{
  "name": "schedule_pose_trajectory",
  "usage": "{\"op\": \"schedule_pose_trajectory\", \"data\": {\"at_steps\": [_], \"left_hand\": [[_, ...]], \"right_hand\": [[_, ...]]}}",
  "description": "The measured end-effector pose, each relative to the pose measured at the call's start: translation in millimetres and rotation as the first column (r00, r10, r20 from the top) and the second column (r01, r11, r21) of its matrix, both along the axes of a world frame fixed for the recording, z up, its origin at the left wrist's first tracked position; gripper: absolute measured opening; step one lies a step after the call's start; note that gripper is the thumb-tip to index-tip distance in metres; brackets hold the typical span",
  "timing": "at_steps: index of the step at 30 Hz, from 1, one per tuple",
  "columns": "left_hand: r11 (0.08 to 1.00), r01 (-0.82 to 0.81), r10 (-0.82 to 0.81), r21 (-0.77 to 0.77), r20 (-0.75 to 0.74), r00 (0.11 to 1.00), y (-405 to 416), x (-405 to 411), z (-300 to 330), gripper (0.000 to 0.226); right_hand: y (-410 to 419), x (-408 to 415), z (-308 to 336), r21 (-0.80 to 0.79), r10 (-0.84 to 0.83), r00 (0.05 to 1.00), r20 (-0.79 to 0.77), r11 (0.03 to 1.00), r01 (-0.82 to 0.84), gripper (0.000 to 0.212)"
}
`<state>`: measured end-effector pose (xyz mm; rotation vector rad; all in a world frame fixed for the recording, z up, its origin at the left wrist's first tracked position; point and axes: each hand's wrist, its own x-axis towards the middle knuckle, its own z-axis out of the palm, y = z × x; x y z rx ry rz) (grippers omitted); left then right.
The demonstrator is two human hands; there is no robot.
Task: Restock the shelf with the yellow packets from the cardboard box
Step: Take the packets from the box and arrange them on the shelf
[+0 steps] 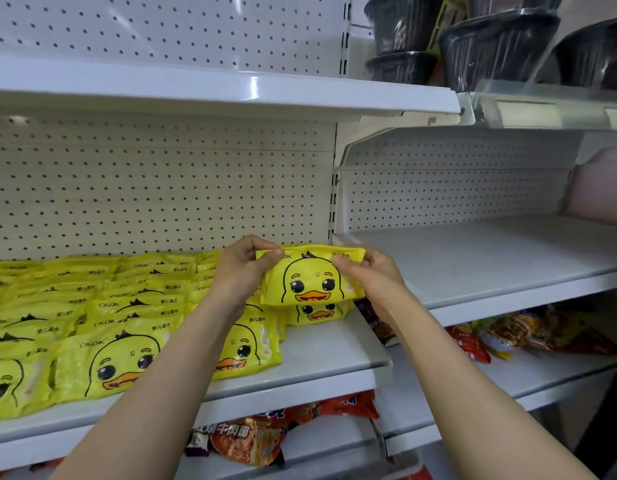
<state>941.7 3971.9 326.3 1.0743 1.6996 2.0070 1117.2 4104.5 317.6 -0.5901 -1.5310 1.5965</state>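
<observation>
A: how many packets in the hands?
B: one yellow duck packet [309, 277], left hand [243, 265] and right hand [373, 275] pinching its top corners, above another one [317, 313] on the shelf [328, 344].

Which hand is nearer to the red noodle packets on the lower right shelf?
The right hand. It pinches the right end of the held yellow packet, just above and left of the red noodle packets. The left hand holds the packet's other end, farther left.
</observation>
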Motion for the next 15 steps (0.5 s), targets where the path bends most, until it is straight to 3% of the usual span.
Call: {"op": "schedule_pose_trajectory", "data": {"at_steps": [4, 9, 15], "left_hand": [[0.995, 0.039, -0.041, -0.097, -0.027, 0.999, 8, 1, 0, 0.009], [0.959, 0.052, -0.091, -0.279, -0.127, 0.988, 27, 4, 7, 0.01], [0.775, -0.082, -0.262, -0.627, -0.438, 0.86, 47, 0, 0, 0.041]], "right_hand": [[18, 9, -3, 0.068, 0.009, 0.995, 0.1, 0.998, -0.016, 0.017], [39, 5, 3, 0.235, -0.002, 0.929, 0.369, 0.968, -0.091, 0.025], [58, -10, -10, 0.448, -0.153, 0.814, 0.56, 0.883, -0.142, 0.024]]}}
